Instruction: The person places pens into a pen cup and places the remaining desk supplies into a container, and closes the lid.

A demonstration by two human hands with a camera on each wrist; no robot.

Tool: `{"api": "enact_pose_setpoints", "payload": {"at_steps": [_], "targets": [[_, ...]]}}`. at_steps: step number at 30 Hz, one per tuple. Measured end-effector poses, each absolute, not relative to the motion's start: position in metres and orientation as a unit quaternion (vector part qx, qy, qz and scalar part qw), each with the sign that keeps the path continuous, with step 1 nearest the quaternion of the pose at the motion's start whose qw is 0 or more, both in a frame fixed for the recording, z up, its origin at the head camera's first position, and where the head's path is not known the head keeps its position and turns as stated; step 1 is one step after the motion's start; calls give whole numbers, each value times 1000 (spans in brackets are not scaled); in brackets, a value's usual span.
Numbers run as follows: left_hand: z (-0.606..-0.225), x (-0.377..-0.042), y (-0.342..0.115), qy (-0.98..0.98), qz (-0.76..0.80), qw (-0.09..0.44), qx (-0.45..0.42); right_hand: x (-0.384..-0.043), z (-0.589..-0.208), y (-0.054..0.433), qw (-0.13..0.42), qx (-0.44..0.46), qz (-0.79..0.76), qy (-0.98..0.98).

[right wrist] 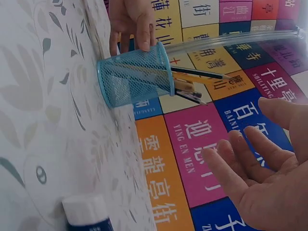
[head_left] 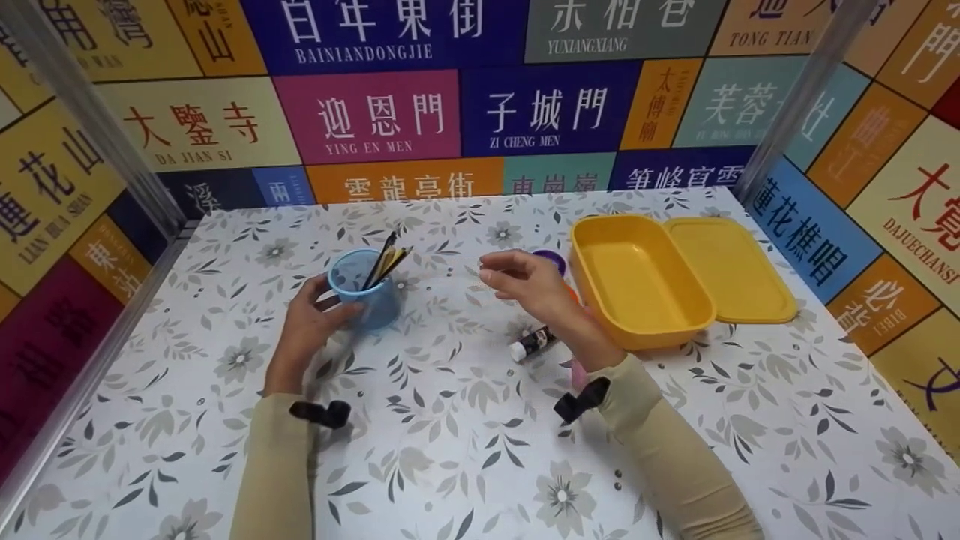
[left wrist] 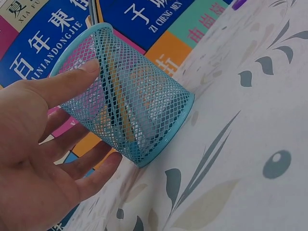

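A light-blue mesh pen holder point(head_left: 377, 309) stands on the left half of the table, with several pencils point(head_left: 387, 264) leaning out of its top. My left hand point(head_left: 309, 321) holds it from the left side. In the left wrist view, the thumb lies across the mesh and the fingers point(left wrist: 91, 163) curve behind it. My right hand point(head_left: 538, 291) hovers over the table between the pen holder and a yellow box, its fingers loosely bent around nothing. Below it lies a black glue stick with a white cap point(head_left: 531, 345), partly covered by the forearm.
The open yellow plastic box point(head_left: 660, 336) sits to the right, its yellow lid point(head_left: 739, 274) beside it. Near the right wrist are a purple round item point(head_left: 551, 259), a bit of something orange and a pink thing point(head_left: 578, 373), all mostly hidden. Printed panels point(head_left: 375, 116) wall the table's far side.
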State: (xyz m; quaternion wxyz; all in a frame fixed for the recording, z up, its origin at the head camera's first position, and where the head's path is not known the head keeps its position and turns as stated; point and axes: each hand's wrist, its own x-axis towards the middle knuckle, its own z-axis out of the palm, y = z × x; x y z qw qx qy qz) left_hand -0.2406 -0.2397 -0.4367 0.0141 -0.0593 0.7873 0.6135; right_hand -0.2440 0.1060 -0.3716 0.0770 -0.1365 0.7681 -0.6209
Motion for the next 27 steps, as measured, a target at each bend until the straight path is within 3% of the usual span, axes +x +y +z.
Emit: {"api": "enact_pose_setpoints", "payload": {"at_steps": [17,27], "targets": [[-433,-239,-243,794,606,9,-54,-231,-350,199,49,-65,-527,846],[-434,-239,-244,795,603,8,-69,-231,-346,257,81,-9,-490,868]]}}
